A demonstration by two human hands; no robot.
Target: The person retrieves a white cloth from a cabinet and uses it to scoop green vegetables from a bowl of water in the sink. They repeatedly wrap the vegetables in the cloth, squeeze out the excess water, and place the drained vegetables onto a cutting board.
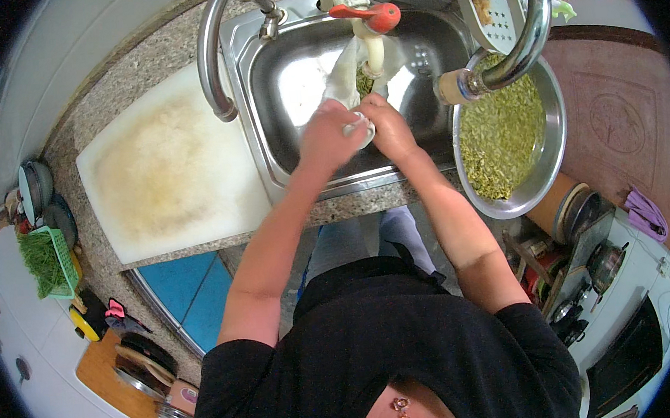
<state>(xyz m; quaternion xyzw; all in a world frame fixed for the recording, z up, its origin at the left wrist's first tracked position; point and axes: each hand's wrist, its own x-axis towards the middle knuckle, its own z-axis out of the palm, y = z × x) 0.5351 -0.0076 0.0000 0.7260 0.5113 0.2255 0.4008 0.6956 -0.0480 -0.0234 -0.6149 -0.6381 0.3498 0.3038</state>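
Over the stainless steel sink [427,115], my left hand [330,135] and my right hand [387,125] are close together, both closed on a pale cloth [340,80]. A bunched white part of it shows between them. Chopped green vegetable [364,83] is visible in the cloth's folds, beneath the mouth of the white faucet [375,55] with a red lever handle [377,17]. Right of the sink, a large metal basin [556,129] holds many chopped green pieces [501,133] in liquid. Whether water runs from the faucet I cannot tell.
A stained white cutting board [175,168] lies left of the sink. Curved metal spouts arch over the sink's left side [207,49] and over the basin [538,31]. A white perforated caddy [500,28] with a scrubber is at the back right. A green basket [62,263] of greens stands far left.
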